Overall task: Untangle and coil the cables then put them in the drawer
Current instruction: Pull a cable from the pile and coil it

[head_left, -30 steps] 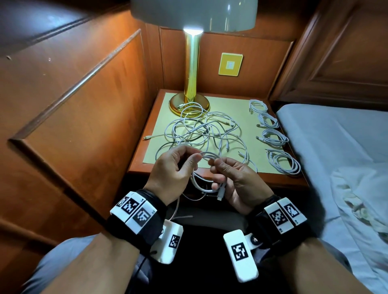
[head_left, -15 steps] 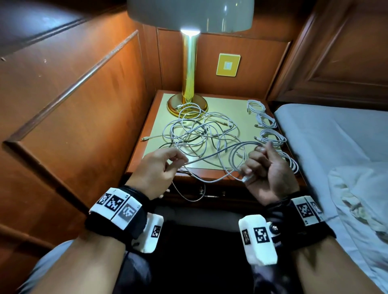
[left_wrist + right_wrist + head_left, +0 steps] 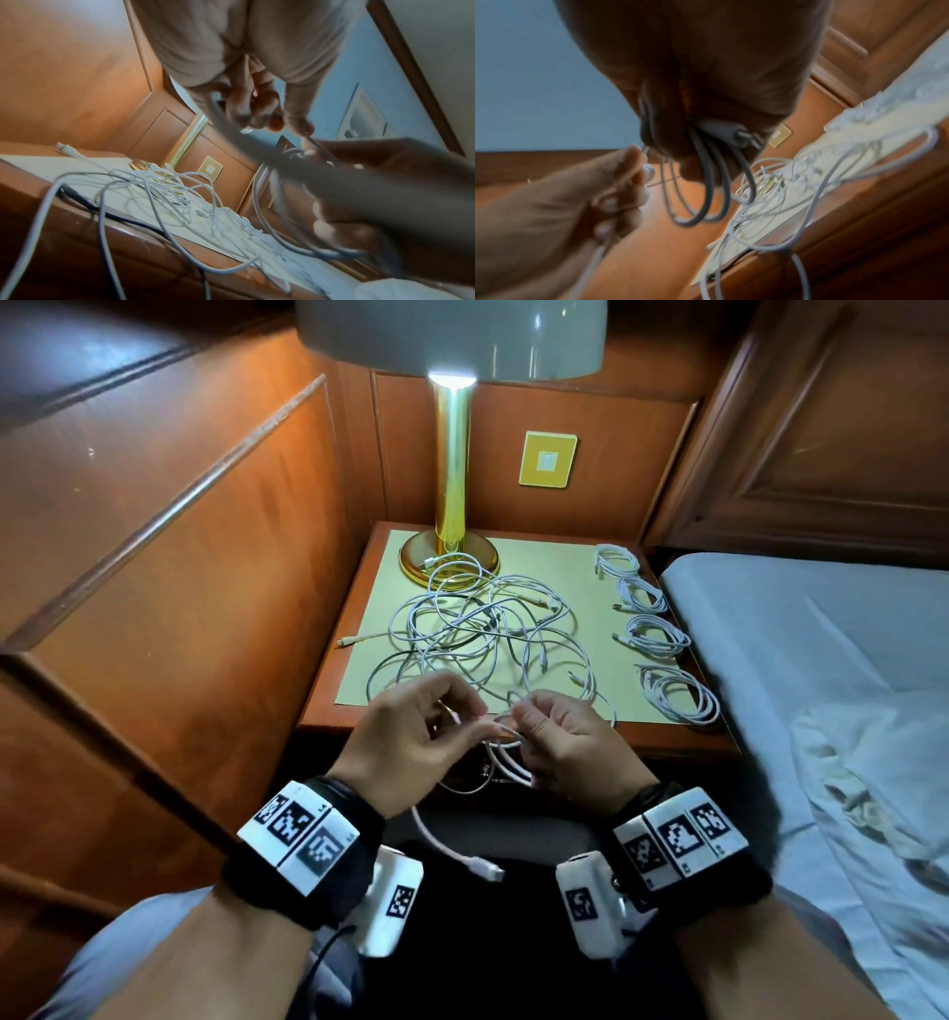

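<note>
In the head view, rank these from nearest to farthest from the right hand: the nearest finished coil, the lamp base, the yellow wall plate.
From the right hand:
1. Nearest finished coil, to its right at the nightstand's front right.
2. Lamp base, far left on the nightstand, beyond the tangled cables.
3. Yellow wall plate, on the wood panel behind the nightstand.

Light source: one lit table lamp [image 3: 452, 346], with glare blown out under its shade. Warm light falls on the wood panelling [image 3: 179, 516] and the surface [image 3: 565, 567]; the foreground is dim. The cables [image 3: 488, 634] cast soft shadows. Head view: sharp, edges bowed by wide-angle distortion. Both wrist views: motion-blurred, near hand out of focus and backlit dark; the right hand [image 3: 693, 81] is nearly silhouetted.
</note>
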`<state>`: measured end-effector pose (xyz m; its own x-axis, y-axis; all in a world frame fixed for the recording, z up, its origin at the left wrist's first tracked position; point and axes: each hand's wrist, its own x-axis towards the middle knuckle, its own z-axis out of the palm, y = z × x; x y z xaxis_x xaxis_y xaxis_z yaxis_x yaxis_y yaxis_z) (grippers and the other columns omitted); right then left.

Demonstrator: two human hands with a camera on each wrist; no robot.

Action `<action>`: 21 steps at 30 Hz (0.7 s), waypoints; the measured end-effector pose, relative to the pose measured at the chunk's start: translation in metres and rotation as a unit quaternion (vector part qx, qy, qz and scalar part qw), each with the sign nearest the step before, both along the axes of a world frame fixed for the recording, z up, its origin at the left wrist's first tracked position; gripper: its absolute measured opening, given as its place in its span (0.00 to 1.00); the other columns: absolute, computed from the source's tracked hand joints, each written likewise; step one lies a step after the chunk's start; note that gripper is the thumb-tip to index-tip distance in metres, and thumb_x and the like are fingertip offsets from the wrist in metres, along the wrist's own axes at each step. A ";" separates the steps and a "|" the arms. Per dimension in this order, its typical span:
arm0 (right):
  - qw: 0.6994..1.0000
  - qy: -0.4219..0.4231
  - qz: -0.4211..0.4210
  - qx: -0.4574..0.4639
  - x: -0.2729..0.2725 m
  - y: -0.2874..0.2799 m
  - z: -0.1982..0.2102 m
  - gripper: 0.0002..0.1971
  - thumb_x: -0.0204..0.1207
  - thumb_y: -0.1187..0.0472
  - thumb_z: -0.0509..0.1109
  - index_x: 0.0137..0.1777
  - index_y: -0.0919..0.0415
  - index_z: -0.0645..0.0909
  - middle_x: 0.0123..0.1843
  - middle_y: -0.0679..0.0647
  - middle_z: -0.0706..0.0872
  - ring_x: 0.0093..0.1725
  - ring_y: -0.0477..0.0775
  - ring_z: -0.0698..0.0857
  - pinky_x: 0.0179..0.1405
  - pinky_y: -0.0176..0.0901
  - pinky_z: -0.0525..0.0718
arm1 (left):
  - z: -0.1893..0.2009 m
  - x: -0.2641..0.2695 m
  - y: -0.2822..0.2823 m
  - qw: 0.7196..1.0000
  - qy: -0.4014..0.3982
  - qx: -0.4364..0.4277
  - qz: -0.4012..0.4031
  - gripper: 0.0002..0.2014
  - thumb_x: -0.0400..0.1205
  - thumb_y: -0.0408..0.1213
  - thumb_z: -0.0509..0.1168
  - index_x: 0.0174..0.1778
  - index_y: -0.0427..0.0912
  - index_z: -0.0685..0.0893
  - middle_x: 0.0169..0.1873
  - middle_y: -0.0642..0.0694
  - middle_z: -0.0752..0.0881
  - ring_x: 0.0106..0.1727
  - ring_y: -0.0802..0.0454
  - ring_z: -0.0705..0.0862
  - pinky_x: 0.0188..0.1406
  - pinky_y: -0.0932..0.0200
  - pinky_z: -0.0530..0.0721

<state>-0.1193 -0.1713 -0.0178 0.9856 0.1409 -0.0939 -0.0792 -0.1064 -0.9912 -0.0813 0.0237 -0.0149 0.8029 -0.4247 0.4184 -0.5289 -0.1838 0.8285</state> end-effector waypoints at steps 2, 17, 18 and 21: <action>0.998 0.047 0.021 0.045 -0.001 0.002 0.003 0.16 0.86 0.51 0.64 0.39 0.61 0.74 0.22 0.46 0.67 0.18 0.45 0.65 0.20 0.36 0.66 | 0.001 0.002 0.004 1.000 -0.018 0.004 0.020 0.14 0.76 0.48 0.77 0.44 0.40 0.85 0.37 0.50 0.87 0.36 0.47 0.86 0.37 0.47 0.86; 0.971 0.082 -0.007 0.223 -0.007 0.009 0.008 0.20 0.82 0.47 0.64 0.29 0.52 0.71 0.24 0.48 0.57 0.20 0.46 0.56 0.22 0.38 0.65 | -0.002 -0.001 0.000 0.989 0.110 0.100 -0.024 0.10 0.78 0.48 0.75 0.52 0.50 0.88 0.42 0.52 0.91 0.44 0.52 0.90 0.50 0.43 0.88; 0.973 0.075 -0.014 0.218 -0.006 0.010 0.008 0.21 0.83 0.47 0.65 0.29 0.53 0.72 0.25 0.49 0.57 0.20 0.46 0.57 0.21 0.38 0.68 | -0.003 -0.001 -0.001 0.990 0.105 0.095 -0.024 0.10 0.79 0.49 0.72 0.51 0.48 0.89 0.41 0.50 0.91 0.44 0.51 0.90 0.48 0.42 0.87; 0.977 0.063 -0.040 0.200 -0.004 0.011 0.008 0.17 0.80 0.49 0.65 0.34 0.58 0.74 0.25 0.51 0.57 0.19 0.46 0.59 0.21 0.40 0.72 | -0.002 0.000 0.000 0.991 0.111 0.071 -0.019 0.11 0.81 0.49 0.70 0.48 0.45 0.90 0.37 0.43 0.90 0.41 0.40 0.88 0.44 0.37 0.85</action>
<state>-0.1232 -0.1600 -0.0100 0.9789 0.1148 -0.1688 -0.1960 0.2982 -0.9342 -0.0815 0.0238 -0.0165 0.8506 -0.4988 0.1661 -0.3447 -0.2906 0.8926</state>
